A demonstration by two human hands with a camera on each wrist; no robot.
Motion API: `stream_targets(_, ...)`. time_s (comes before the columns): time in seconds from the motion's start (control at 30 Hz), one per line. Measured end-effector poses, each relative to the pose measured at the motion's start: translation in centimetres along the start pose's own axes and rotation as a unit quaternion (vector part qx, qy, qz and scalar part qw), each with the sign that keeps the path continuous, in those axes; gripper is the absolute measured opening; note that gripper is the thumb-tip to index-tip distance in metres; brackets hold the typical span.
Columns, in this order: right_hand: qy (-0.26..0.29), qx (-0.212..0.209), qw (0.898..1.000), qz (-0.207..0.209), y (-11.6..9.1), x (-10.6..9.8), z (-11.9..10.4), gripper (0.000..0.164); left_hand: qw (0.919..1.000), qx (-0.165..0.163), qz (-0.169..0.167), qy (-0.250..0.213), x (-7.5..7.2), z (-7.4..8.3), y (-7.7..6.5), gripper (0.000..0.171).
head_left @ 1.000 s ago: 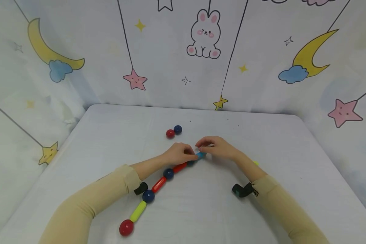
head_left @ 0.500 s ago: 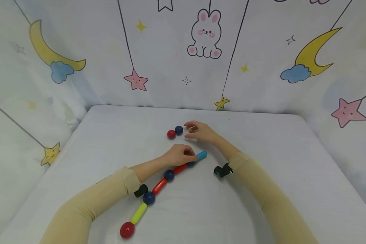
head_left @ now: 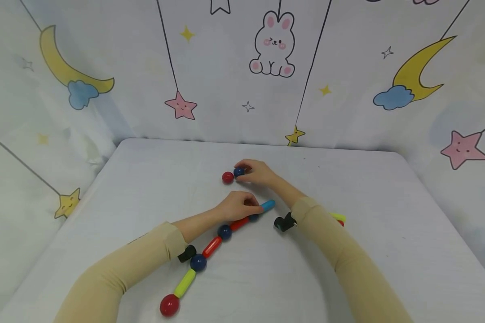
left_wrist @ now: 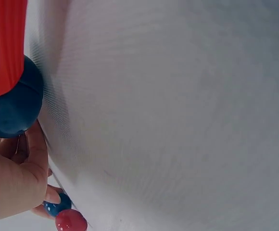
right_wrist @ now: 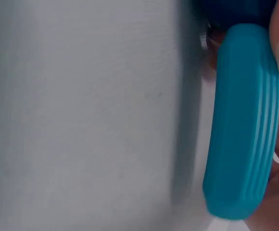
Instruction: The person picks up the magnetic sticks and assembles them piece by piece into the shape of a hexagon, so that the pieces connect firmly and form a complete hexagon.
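A chain of magnetic rods and balls slants across the white table: a red ball (head_left: 169, 305), a yellow rod (head_left: 184, 283), dark blue balls (head_left: 198, 262) and red rods (head_left: 212, 247), ending in a light blue curved rod (right_wrist: 240, 125). My left hand (head_left: 235, 205) pinches the light blue rod where it meets the last dark blue ball (left_wrist: 14, 106). Farther back, my right hand (head_left: 258, 173) has thumb and fingers round a loose dark blue ball (head_left: 239, 172). Beside that ball lies a loose red ball (head_left: 228, 177), also visible past my left hand in the left wrist view.
Yellow and red pieces (head_left: 338, 217) lie partly hidden behind my right sleeve (head_left: 327, 242). A black wrist camera (head_left: 284, 222) sticks out under the right cuff, another (head_left: 187, 253) by the left. A patterned cloth (head_left: 210, 67) hangs behind the table's back edge.
My right hand has left the light blue rod, reached back and left, and taken hold of the loose dark blue ball. My left hand stays on the chain.
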State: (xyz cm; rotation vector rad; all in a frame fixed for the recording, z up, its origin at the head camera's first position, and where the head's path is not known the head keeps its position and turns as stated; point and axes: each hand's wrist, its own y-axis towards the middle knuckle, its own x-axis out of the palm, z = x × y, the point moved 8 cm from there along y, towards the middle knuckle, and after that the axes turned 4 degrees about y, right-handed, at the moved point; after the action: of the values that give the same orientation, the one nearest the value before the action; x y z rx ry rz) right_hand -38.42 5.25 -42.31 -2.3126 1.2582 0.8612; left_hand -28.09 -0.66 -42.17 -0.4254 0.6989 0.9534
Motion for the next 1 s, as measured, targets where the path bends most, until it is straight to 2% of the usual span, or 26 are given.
stream_targets(0.17,-0.003,0.027,1.0,-0.004,-1.8,-0.9,1.2,0.043,1.0,0.0,-0.003,-0.001,0.3,0.0,0.1,0.017)
stream_targets(0.33,0.031,0.047,0.998,-0.018,-5.2,-2.1,2.6,0.044,0.9999,-0.012,-0.006,-0.002,0.4,-0.2,0.1,0.018)
stream_targets(0.47,0.062,0.046,0.997,-0.023,-8.0,-3.0,3.4,0.045,0.9996,-0.026,-0.008,-0.004,0.4,-0.4,0.0,0.019)
stream_targets(0.6,0.07,0.041,0.996,-0.025,-10.1,-3.7,4.2,0.046,0.9994,-0.033,-0.005,-0.004,0.4,-0.5,0.0,0.019)
stream_targets(0.8,0.072,0.024,0.997,-0.031,-11.8,-3.9,4.6,0.044,0.9996,-0.029,-0.002,0.0,0.4,-0.6,0.1,0.018)
stream_targets(1.0,0.078,0.01,0.996,-0.033,-12.4,-3.4,4.0,0.043,0.9996,-0.027,-0.002,0.001,0.4,-0.5,0.1,0.018)
